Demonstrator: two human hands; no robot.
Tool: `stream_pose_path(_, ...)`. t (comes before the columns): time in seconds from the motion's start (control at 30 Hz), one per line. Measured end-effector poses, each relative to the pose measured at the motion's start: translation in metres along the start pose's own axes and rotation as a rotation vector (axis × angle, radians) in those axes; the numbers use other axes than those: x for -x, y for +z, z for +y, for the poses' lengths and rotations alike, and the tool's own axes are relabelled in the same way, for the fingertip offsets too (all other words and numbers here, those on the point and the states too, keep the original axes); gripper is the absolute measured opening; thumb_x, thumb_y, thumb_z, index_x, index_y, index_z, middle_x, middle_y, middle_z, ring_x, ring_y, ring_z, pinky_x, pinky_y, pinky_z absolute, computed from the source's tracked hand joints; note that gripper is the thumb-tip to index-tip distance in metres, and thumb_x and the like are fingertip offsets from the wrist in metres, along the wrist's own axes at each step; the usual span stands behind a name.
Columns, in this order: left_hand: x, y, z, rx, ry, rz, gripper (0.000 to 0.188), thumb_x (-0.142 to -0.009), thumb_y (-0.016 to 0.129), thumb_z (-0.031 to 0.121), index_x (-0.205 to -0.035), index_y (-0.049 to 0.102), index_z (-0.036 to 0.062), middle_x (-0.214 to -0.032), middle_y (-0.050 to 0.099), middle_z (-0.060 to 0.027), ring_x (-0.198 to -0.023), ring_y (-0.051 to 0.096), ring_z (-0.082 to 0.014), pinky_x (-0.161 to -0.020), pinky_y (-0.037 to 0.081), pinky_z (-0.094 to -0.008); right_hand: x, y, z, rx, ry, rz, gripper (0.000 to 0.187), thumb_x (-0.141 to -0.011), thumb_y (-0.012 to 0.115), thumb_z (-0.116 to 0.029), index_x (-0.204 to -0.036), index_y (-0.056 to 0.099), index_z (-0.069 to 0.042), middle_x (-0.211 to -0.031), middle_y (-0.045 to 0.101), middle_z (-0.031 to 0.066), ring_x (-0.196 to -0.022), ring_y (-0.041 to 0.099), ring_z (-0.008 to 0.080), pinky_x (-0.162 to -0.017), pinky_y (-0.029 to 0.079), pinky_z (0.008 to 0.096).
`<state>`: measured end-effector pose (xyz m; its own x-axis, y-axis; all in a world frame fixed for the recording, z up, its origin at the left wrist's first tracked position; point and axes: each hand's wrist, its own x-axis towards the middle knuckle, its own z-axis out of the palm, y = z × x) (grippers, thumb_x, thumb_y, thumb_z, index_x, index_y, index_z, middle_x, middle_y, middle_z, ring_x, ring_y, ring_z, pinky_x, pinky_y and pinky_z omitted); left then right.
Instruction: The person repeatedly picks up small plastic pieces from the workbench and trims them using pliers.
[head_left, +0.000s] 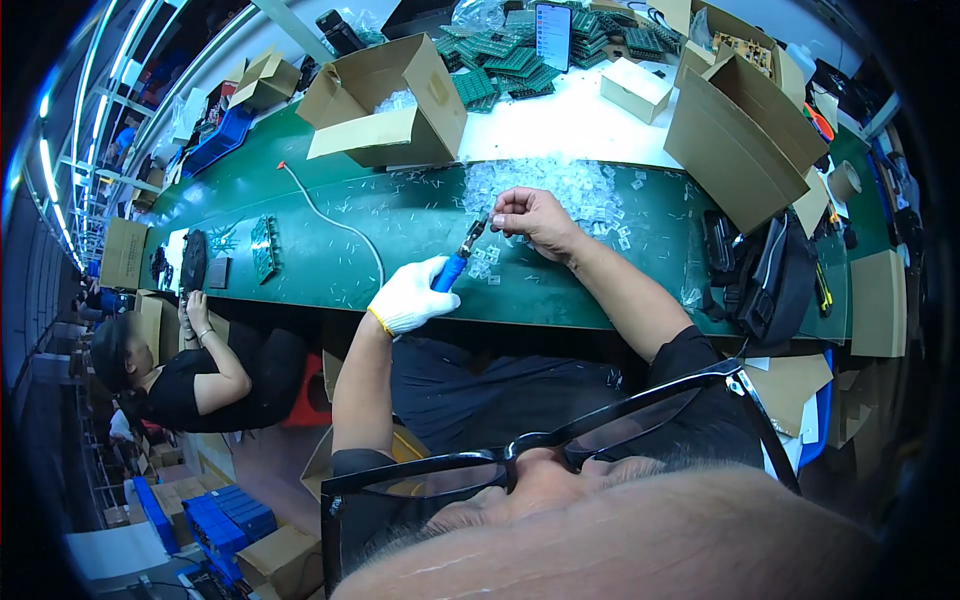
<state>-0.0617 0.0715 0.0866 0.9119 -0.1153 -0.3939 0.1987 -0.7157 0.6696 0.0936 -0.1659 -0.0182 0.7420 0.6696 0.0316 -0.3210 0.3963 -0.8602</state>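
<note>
My left hand (408,298), in a white glove with a yellow cuff, is closed round the blue handle of a pair of nippers (455,266). Their metal jaws point up and to the right. Bare fingers of my right hand (535,222) pinch together right at the jaw tips; whatever lies between them is too small to make out. Just beyond that hand spreads a heap of small clear plastic pieces (580,184). A few loose clear pieces (483,262) lie below the jaws on the green tabletop (545,300).
An open carton (425,125) stands behind on the left, another (740,140) on the right. Green circuit boards (512,62), a phone (553,38) and a white box (636,90) are at the back. A white hose (335,222) crosses the table. Another person (200,380) sits at left.
</note>
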Motion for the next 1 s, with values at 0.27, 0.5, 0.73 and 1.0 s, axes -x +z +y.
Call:
stream_pose_path(0.27, 0.002, 0.007, -0.015, 0.327, -0.093, 0.005, 0.054, -0.087, 0.078, 0.018, -0.135, 0.065, -0.0022, -0.086, 0.063, -0.0007, -0.071, 0.059, -0.0106, -0.066, 0.05, -0.0271, -0.002, 0.003, 0.0, 0.016, 0.056, 0.062, 0.018, -0.094, 0.08, -0.003, -0.111, 0.072, -0.001, -0.099, 0.077, 0.0057, -0.092, 0.074, 0.0157, -0.08, 0.058, 0.0319)
stream_pose_path(0.5, -0.01, 0.016, -0.06, 0.834, 0.049, 0.03, 0.062, -0.088, 0.079, 0.014, -0.144, 0.057, -0.0044, -0.098, 0.068, -0.0043, -0.081, 0.067, -0.0139, -0.073, 0.058, -0.0309, 0.004, 0.011, 0.013, 1.135, -0.352, -0.037, 0.016, -0.089, 0.077, -0.016, -0.1, 0.079, -0.006, -0.096, 0.078, 0.015, -0.093, 0.076, 0.0352, -0.085, 0.059, 0.0457)
stream_pose_path(0.73, -0.008, 0.016, -0.075, 0.971, 0.026, 0.033, 0.065, -0.088, 0.078, 0.012, -0.146, 0.056, -0.0042, -0.102, 0.069, -0.0069, -0.084, 0.071, -0.0175, -0.075, 0.061, -0.0357, -0.001, 0.023, 0.016, 1.334, -0.568, 0.135, 0.023, -0.086, 0.074, -0.012, -0.108, 0.077, -0.008, -0.099, 0.076, 0.0158, -0.097, 0.071, 0.0383, -0.084, 0.058, 0.0501)
stream_pose_path(1.0, -0.007, 0.016, -0.071, 0.987, 0.004, 0.029, 0.063, -0.089, 0.078, 0.013, -0.146, 0.056, -0.0036, -0.101, 0.069, -0.0067, -0.083, 0.071, -0.0174, -0.075, 0.061, -0.0362, -0.015, 0.031, 0.019, 1.641, -0.624, 0.175, 0.029, -0.085, 0.066, -0.004, -0.112, 0.076, -0.008, -0.097, 0.075, 0.0101, -0.094, 0.065, 0.0334, -0.083, 0.058, 0.0461)
